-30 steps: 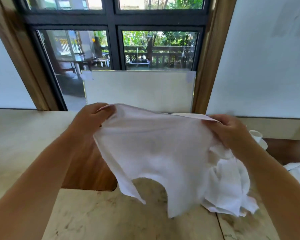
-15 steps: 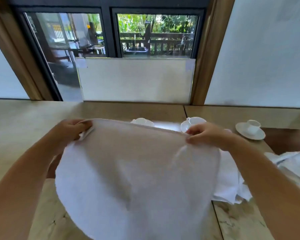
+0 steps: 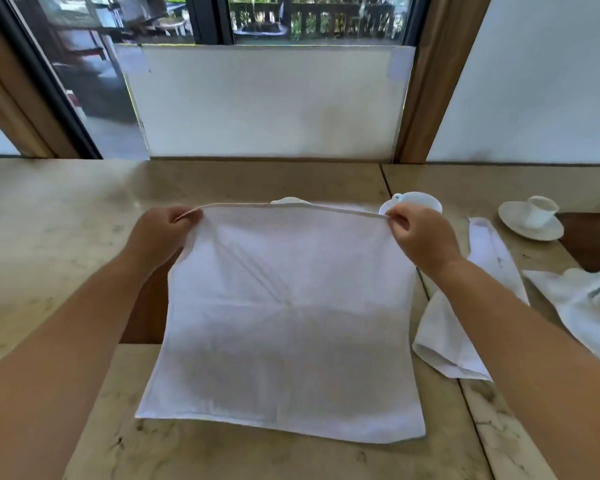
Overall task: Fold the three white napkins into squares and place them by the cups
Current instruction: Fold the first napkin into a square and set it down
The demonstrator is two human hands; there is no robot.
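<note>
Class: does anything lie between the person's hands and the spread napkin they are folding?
Nothing visible does. The left hand and right hand already pinch the far corners of the spread napkin.

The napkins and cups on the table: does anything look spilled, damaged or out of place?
Nothing is spilled or broken. Two napkins lie crumpled at the right, not yet folded. The spread napkin, pinched by the left hand and right hand, hides most of one cup.

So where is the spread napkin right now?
In the head view the spread napkin lies centre on the table, its far corners pinched by the left hand and right hand, with a crumpled napkin to its right.
</note>
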